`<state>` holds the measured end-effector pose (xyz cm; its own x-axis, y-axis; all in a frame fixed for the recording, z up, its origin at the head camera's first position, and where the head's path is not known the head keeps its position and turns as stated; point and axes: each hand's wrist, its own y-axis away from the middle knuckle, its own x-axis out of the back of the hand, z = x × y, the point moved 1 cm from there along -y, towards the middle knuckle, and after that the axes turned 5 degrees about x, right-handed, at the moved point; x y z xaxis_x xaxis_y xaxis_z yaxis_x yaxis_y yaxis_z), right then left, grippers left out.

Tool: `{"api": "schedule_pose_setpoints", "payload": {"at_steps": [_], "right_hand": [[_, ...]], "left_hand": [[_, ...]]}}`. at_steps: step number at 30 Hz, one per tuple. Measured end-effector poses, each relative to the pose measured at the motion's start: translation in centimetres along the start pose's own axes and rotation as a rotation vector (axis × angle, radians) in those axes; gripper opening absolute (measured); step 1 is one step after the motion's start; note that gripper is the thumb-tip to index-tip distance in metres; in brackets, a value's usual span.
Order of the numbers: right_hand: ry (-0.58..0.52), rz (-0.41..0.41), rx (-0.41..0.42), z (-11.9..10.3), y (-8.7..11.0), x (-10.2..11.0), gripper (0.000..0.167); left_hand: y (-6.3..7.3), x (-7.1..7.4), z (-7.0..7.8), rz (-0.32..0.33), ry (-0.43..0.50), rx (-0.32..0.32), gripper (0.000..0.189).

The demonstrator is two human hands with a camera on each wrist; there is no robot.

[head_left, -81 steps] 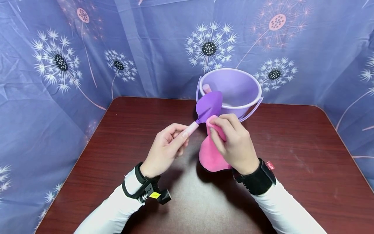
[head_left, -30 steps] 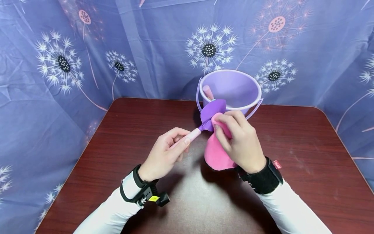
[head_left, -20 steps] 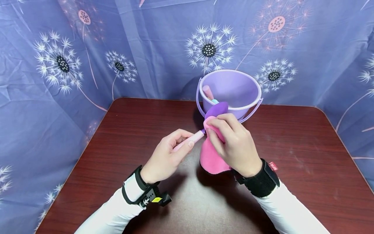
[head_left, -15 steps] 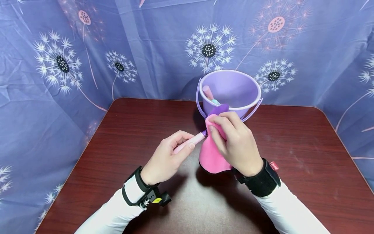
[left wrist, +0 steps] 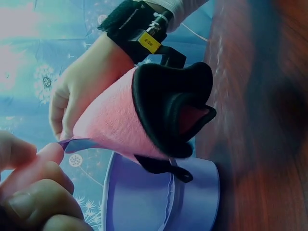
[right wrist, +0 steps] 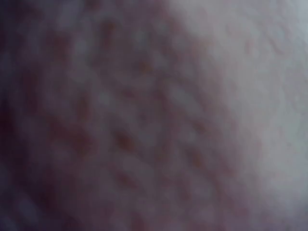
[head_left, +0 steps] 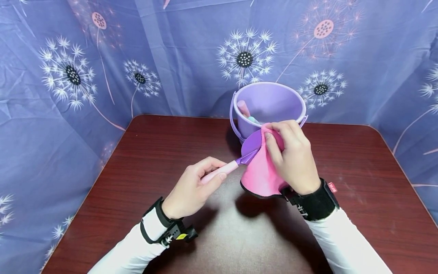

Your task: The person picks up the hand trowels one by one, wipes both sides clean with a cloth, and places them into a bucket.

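Note:
My left hand (head_left: 191, 188) grips the pink handle of a toy trowel (head_left: 251, 145), its purple blade pointing away and to the right. In my right hand (head_left: 297, 158) a pink cloth (head_left: 261, 173) with black edging is pinched at its top, against the right part of the blade, which it hides. The cloth hangs in a cone above the table. From the left wrist view, the cloth (left wrist: 110, 118) shows its folded black underside and a small black loop. The right wrist view is filled by a blurred, close surface.
A lilac bucket (head_left: 273, 101) with a handle stands at the table's back, just beyond the blade and cloth. Inside it are a pink handle (head_left: 243, 108) and a pale blue piece (head_left: 252, 119). A flowered curtain (head_left: 188, 57) borders the dark red table (head_left: 154, 152).
My right hand has moved right and away with the cloth, baring the left part of the blade it covered half a second ago. My left hand has drawn the trowel slightly nearer.

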<state>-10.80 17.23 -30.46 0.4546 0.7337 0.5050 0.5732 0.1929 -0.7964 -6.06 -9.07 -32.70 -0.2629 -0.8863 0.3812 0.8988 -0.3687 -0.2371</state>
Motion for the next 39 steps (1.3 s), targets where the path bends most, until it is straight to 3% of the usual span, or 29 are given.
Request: {"api": "schedule_pose_setpoints", "payload": {"at_steps": [10,17,24,28,32,39], "right_hand": [[-0.009,0.014,-0.047,1.3,0.0,0.2,0.016],[0.002,-0.031,-0.079,1.7,0.2,0.4,0.016],[-0.014,-0.045,-0.104,1.5,0.5,1.0,0.016],[-0.017,-0.056,-0.101,1.1,0.8,1.5,0.015],[-0.017,-0.075,-0.078,0.6,1.2,2.0,0.017],[-0.045,-0.125,-0.018,-0.4,2.1,3.1,0.021]], "left_hand": [[0.2,0.6,0.1,0.003,0.014,-0.011,0.015],[0.2,1.1,0.1,0.009,0.035,-0.002,0.018],[-0.4,2.1,0.6,0.065,-0.023,-0.002,0.017],[-1.2,3.1,0.7,0.118,-0.120,-0.066,0.018],[-2.5,4.1,0.9,0.162,-0.244,-0.177,0.019],[-5.7,5.9,1.8,0.164,-0.414,-0.324,0.026]]}}
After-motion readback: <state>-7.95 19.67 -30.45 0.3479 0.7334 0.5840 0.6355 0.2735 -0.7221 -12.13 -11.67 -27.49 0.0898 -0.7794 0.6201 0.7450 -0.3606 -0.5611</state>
